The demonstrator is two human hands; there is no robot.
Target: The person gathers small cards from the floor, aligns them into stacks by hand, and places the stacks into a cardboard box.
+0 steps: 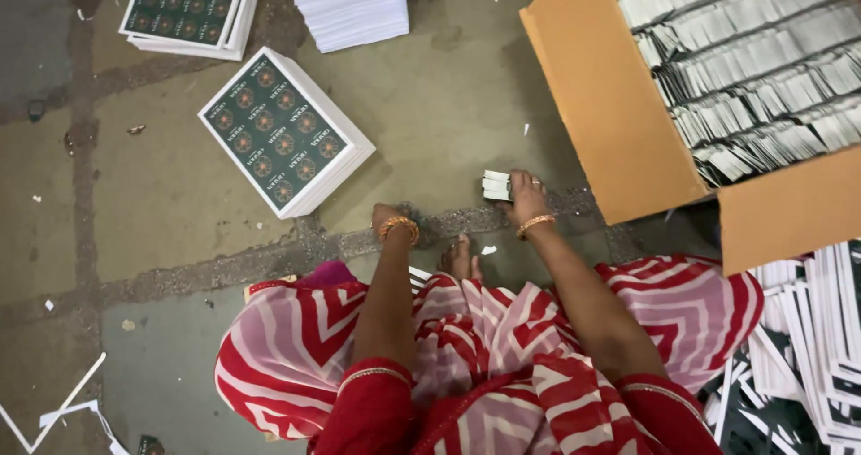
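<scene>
- Red and white striped cloth of the person's garment is nearest to the camera, spread over the knees, so the person seems to sit or squat low on the floor.
- Both arms reach forward and down from this cloth, each with a golden bangle at the wrist.
- Right hand holds a small white bundle of folded pieces on the stone floor; the fingers are closed around one end of the bundle, with the thumb side on top. It is pressed down on the floor, probably to keep the pieces even with each other.
- Left hand rests on the floor near the toes; it is bent under the wrist, so I cannot tell if its fingers are spread or closed, and I see nothing in it.
- Just right of the bundle stands a big cardboard box, open on top and filled with tight rows of similar white folded pieces, so it is within easy reach of the right hand.
- More black and white flat pieces lean in a loose pile at the right edge, beside the person's knee.
- Farther away, a stack of printed sheets with a dark green patterned top lies on the floor, well apart from both hands.
- A second green stack and a plain white stack lie near the top edge.
- Thin white paper strips lie at the bottom left corner.
</scene>
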